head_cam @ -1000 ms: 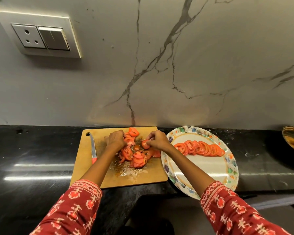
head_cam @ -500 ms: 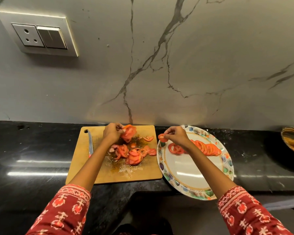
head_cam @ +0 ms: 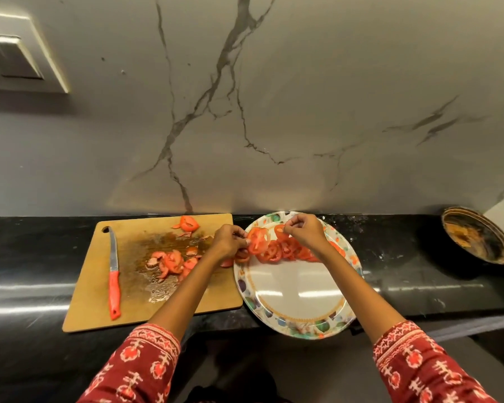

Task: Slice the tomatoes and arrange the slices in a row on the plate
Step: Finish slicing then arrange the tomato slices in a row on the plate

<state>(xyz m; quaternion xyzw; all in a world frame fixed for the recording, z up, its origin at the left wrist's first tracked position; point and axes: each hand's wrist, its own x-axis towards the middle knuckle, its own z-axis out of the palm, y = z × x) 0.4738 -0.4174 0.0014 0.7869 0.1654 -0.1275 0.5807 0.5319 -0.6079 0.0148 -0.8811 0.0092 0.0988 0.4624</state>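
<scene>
A white plate (head_cam: 291,295) with a flowered rim holds a row of overlapping tomato slices (head_cam: 285,249) across its far half. My left hand (head_cam: 229,240) pinches a large tomato slice (head_cam: 258,239) upright over the plate's left edge. My right hand (head_cam: 306,231) pinches a smaller slice (head_cam: 280,231) just above the row. A wooden cutting board (head_cam: 99,292) lies to the left, wet with juice, with a heap of loose slices (head_cam: 172,261) and a tomato end piece (head_cam: 189,223).
A red-handled knife (head_cam: 113,274) lies on the board's left side, blade pointing away. A dirty round dish (head_cam: 477,235) sits at the far right on the black counter (head_cam: 26,274). A marble wall rises behind, with a switch plate (head_cam: 15,61) at upper left.
My left hand carried a large slice from the board to the plate's left edge. My right hand moved further over the plate with its small slice. The view shifted left.
</scene>
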